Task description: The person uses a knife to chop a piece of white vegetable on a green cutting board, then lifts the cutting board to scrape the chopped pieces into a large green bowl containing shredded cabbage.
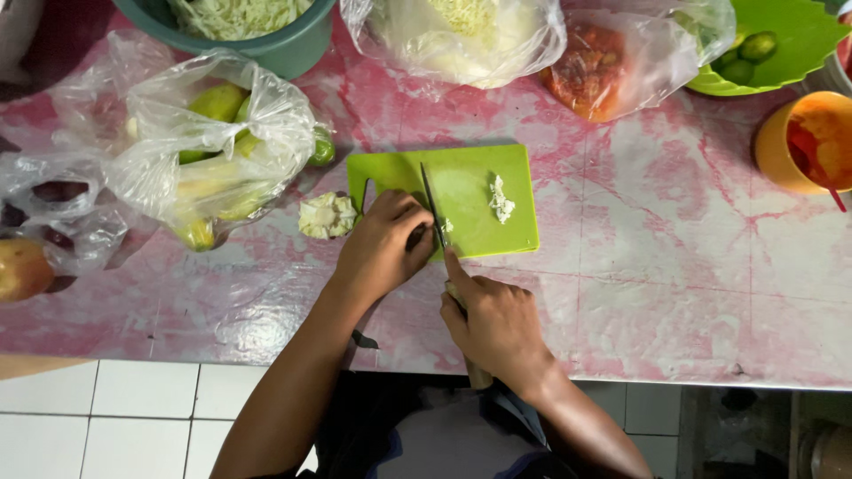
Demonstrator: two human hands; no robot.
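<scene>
A green cutting board [479, 182] lies on the pink marbled counter [674, 257]. My right hand [499, 324] grips a knife [433, 208] by its handle, index finger along the spine, blade lying on the board. My left hand [383, 247] rests curled on the board's near left edge, pressing something small against the blade; what it holds is hidden by the fingers. A small heap of chopped white bits [501, 200] sits on the board to the right of the blade. A pale, lumpy piece of food [327, 215] lies on the counter just left of the board.
A clear bag of green and yellow fruit [217, 142] sits at left, and a teal bowl of shredded cabbage [240, 22] behind it. Bags of white shreds [457, 35] and red food [590, 71], a green dish of limes [781, 49] and an orange cup [812, 142] line the back right.
</scene>
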